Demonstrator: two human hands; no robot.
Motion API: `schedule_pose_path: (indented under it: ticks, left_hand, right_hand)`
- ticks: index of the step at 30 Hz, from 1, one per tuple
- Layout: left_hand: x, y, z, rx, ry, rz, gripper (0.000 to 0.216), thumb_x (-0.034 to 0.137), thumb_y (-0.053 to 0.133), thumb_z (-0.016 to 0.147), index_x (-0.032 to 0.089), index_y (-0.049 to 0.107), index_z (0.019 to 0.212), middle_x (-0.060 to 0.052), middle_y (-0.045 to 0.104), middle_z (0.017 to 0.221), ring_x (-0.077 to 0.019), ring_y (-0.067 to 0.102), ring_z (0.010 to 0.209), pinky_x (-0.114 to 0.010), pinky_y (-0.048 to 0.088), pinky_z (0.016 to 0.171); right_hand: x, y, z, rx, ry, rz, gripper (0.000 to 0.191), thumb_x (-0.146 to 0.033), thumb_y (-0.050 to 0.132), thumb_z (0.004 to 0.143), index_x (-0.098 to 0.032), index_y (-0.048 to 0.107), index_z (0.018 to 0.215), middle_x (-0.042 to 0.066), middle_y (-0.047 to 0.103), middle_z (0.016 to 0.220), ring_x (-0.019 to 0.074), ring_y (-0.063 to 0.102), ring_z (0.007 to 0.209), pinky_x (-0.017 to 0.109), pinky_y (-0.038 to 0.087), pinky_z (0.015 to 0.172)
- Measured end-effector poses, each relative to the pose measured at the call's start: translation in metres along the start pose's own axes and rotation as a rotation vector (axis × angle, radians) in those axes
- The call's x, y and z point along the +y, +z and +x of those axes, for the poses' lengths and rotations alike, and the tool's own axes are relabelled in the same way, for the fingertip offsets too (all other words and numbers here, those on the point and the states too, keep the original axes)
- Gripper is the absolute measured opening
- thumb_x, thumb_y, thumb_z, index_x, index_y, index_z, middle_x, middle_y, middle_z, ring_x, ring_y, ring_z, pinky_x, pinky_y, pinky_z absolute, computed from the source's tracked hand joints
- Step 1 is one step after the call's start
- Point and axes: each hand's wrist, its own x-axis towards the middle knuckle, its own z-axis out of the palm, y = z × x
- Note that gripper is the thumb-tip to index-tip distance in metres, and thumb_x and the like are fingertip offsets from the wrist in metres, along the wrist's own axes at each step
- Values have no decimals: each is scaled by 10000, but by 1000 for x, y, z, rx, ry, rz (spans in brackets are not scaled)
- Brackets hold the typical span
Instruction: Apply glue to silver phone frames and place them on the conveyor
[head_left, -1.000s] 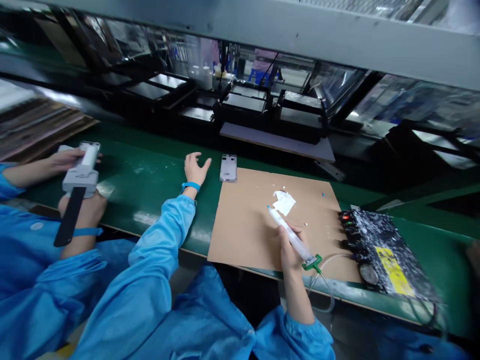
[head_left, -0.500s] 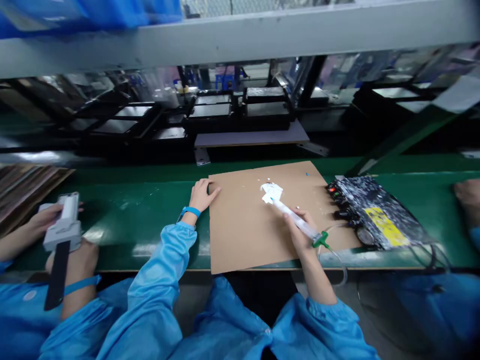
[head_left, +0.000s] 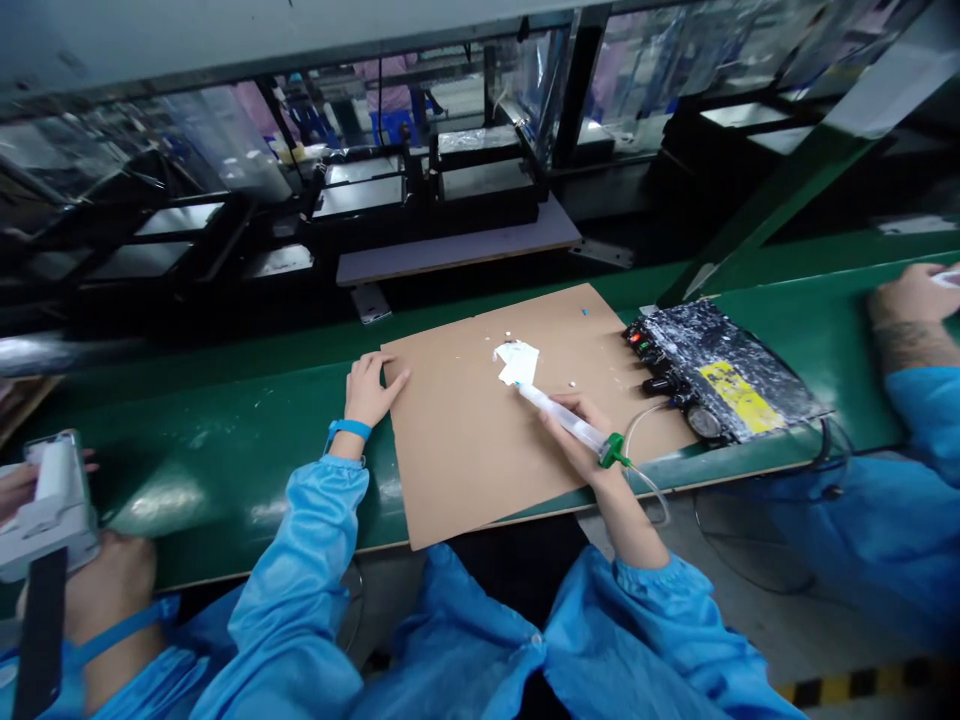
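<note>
My right hand (head_left: pixel 577 435) is closed around a dispensing syringe (head_left: pixel 564 416), a clear barrel with white contents and a green cap joined to a thin hose. Its tip points down at white paper scraps (head_left: pixel 517 361) on a brown cardboard sheet (head_left: pixel 457 430); whether it touches them I cannot tell. White specks lie around the scraps. My left hand (head_left: pixel 371 388) lies flat at the sheet's left edge, fingers stretched and holding nothing, a blue band on its wrist.
A paint-spattered dispenser box (head_left: pixel 739 370) with knobs and a gauge stands right of the cardboard. A co-worker's hands hold a white device (head_left: pixel 56 500) at left; another person's hand (head_left: pixel 911 300) is at far right. Behind is a shelf (head_left: pixel 465 245) beneath black trays.
The view has swung to the right and tilted, so the bench scene sits further left and higher. My right hand still holds the syringe over the scraps; my left hand stays at the cardboard edge.
</note>
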Motion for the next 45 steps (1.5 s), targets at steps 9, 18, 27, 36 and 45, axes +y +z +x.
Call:
schedule_pose_path:
  ticks: [9, 18, 27, 36, 45]
  left_hand:
    - [2, -2, 0, -12, -9, 6, 422, 544, 679, 1002, 236, 693, 1289, -163, 671, 1429, -401, 614, 1351, -558, 508, 1137]
    - [1, -1, 0, -18, -12, 8, 395, 531, 684, 1006, 255, 686, 1288, -157, 669, 1438, -402, 595, 1381, -560, 505, 1145]
    - [0, -1, -1, -13, -8, 4, 402, 537, 680, 1012, 254, 686, 1297, -155, 665, 1437, -403, 595, 1383, -561, 498, 1147]
    - [1, -2, 0, -22, -10, 14, 392, 529, 679, 1014, 252, 681, 1292, -155, 664, 1441, -403, 598, 1384, -549, 508, 1129]
    - [0, -1, 0, -19, -11, 9, 395, 532, 679, 1009, 256, 685, 1292, -157, 658, 1448, -408, 595, 1385, -557, 507, 1130]
  right_hand:
    - [4, 0, 0, -4, -2, -19, 459, -613, 839, 950, -219, 779, 1177, 105, 816, 1057, 248, 732, 847, 387, 600, 716]
    - [1, 0, -1, 31, 31, 4, 471, -626, 852, 933, -217, 775, 1155, 93, 823, 1078, 243, 749, 890, 369, 622, 756]
    - [-2, 1, 0, 55, 38, 26, 475, -635, 849, 920, -216, 774, 1130, 105, 824, 1097, 253, 749, 892, 387, 622, 764]
    - [-1, 0, 1, 80, 17, 27, 495, -654, 859, 896, -225, 764, 1123, 118, 824, 1143, 277, 762, 951, 395, 633, 794]
    - [1, 0, 2, 90, 48, 43, 492, -640, 853, 916, -212, 753, 1139, 99, 815, 1084, 236, 734, 873, 356, 594, 746]
